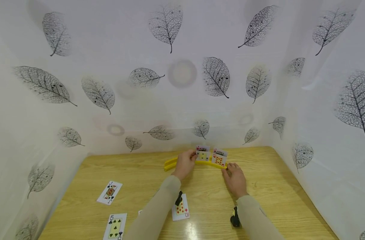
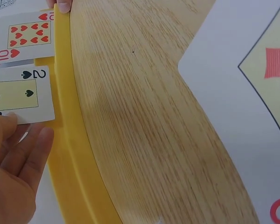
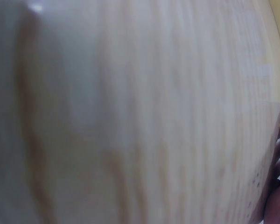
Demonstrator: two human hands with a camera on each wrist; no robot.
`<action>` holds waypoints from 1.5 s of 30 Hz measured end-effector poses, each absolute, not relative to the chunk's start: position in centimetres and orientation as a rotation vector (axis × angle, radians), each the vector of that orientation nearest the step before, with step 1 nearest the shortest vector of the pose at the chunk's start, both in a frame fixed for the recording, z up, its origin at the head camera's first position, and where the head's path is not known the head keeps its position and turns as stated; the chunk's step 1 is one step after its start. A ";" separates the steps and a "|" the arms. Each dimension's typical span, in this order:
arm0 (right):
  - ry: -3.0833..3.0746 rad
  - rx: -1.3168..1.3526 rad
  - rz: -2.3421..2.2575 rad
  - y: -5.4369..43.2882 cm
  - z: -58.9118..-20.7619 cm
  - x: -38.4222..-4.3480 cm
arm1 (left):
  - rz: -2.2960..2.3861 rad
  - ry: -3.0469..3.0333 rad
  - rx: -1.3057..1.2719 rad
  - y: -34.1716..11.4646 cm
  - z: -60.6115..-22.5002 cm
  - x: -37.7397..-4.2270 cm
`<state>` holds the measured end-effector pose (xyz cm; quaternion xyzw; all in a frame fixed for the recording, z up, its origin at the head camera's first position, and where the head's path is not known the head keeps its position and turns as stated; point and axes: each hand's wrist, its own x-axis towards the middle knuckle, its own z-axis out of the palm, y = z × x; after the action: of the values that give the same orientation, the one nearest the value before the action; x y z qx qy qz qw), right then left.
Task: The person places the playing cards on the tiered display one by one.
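Observation:
A curved yellow card holder [image 1: 170, 164] stands near the table's back edge, with cards upright in it. My left hand [image 1: 184, 164] pinches the side edge of a two of spades [image 2: 23, 77], whose lower end meets the holder's slot. A jack [image 1: 202, 147] shows behind that card. To the right, a ten of hearts [image 1: 219, 160] stands in front of another jack [image 1: 220, 152]. My right hand [image 1: 236, 180] grips the holder's right end with thumb and fingers; in the right wrist view only a sliver of this hand shows at the edge.
On the wooden table [image 1: 206, 200] lie a jack of spades [image 1: 110, 192], a five of clubs [image 1: 115, 227] and a ten of diamonds [image 1: 181, 210]. My left forearm partly covers another card [image 1: 140, 212]. A leaf-patterned white curtain [image 1: 182, 100] surrounds the table's back and sides.

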<state>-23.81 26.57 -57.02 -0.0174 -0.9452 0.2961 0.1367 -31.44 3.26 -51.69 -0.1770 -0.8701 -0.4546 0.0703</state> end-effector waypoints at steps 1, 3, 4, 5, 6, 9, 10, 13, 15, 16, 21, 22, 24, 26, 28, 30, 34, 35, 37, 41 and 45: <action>-2.737 -0.050 0.855 26.6 -57.0 -23.8 | -1.367 -2.617 -0.534 3.3 -51.7 -31.5; -2.731 -0.047 0.846 26.6 -57.1 -23.9 | -1.364 -2.612 -0.539 3.3 -51.8 -31.5; -2.727 -0.046 0.842 26.6 -57.2 -23.9 | -1.361 -2.609 -0.543 3.3 -51.8 -31.5; -2.722 -0.045 0.839 26.6 -57.2 -24.0 | -1.357 -2.603 -0.548 3.3 -51.9 -31.6; -2.718 -0.044 0.839 26.6 -57.3 -24.0 | -1.354 -2.598 -0.552 3.3 -51.9 -31.6; -2.717 -0.043 0.836 26.7 -57.4 -24.1 | -1.329 -2.585 -0.566 3.3 -52.1 -31.7; -2.721 -0.045 0.840 26.7 -57.4 -24.1 | -1.320 -2.583 -0.569 3.3 -52.1 -31.7; -2.731 -0.048 0.856 26.7 -57.4 -24.1 | -1.306 -2.581 -0.572 3.4 -52.3 -31.8; -2.738 -0.053 0.868 26.7 -57.4 -24.1 | -1.306 -2.588 -0.566 3.5 -52.3 -31.8; -2.742 -0.055 0.870 26.7 -57.4 -24.0 | -1.308 -2.593 -0.563 3.5 -52.2 -31.8; -2.752 -0.063 0.862 26.7 -57.4 -24.0 | -1.317 -2.621 -0.546 3.7 -52.1 -31.7; -2.752 -0.063 0.859 26.7 -57.4 -24.0 | -1.315 -2.624 -0.546 3.7 -52.0 -31.7; -2.747 -0.058 0.853 26.7 -57.3 -24.1 | -1.305 -2.632 -0.550 3.7 -52.0 -31.7; -2.741 -0.055 0.854 26.7 -57.4 -24.1 | -1.295 -2.635 -0.557 3.8 -52.1 -31.7; -2.734 -0.046 0.854 26.8 -57.4 -24.1 | -1.297 -2.638 -0.561 3.8 -52.1 -31.7; -2.726 -0.039 0.847 26.8 -57.4 -24.2 | -1.307 -2.646 -0.556 3.8 -52.2 -31.8; -2.731 -0.041 0.857 26.8 -57.4 -24.1 | -1.320 -2.664 -0.538 3.7 -52.4 -31.9; -2.735 -0.046 0.857 26.7 -57.4 -24.1 | -1.323 -2.667 -0.536 3.6 -52.4 -31.9; -2.740 -0.053 0.866 26.7 -57.4 -24.1 | -1.318 -2.673 -0.536 3.6 -52.5 -31.9; -2.739 -0.054 0.864 26.7 -57.5 -24.1 | -1.320 -2.689 -0.536 3.5 -52.5 -31.9; -2.728 -0.054 0.855 26.7 -57.7 -24.2 | -1.338 -2.688 -0.542 3.5 -52.6 -31.9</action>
<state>-24.21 26.74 -57.71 -0.0186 -0.9446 0.2960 0.1407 -31.90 3.50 -52.58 -0.1774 -0.8801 -0.4381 0.0451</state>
